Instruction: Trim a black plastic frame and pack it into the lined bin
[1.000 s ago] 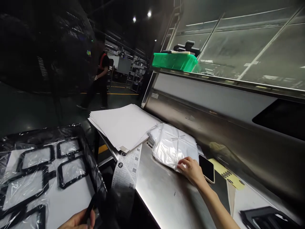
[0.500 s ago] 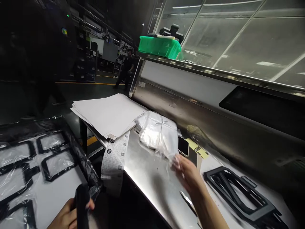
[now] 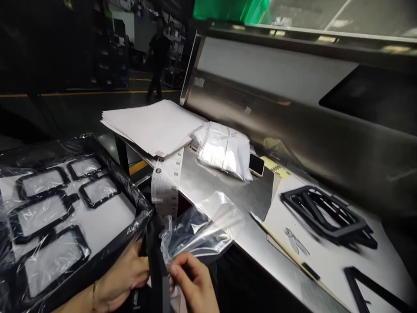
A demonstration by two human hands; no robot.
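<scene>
Nearest the camera, the right hand [image 3: 192, 282] pinches the lower edge of a clear plastic bag [image 3: 202, 228], which billows up over the edge of the steel table [image 3: 221, 191]. Beside it, the left hand [image 3: 125, 276] is closed around a black frame piece [image 3: 157, 265] standing upright between the two hands, just beside the wrapped tray of black frames [image 3: 61, 208]. Farther back on the table lie a bundle of white bags [image 3: 224, 150], a phone [image 3: 256, 164] and a stack of white sheets [image 3: 153, 126].

steel bench [image 3: 224, 195] carries paper stack [image 3: 153, 126], bag bundle [image 3: 224, 150], black frames [image 3: 325, 213].
</scene>
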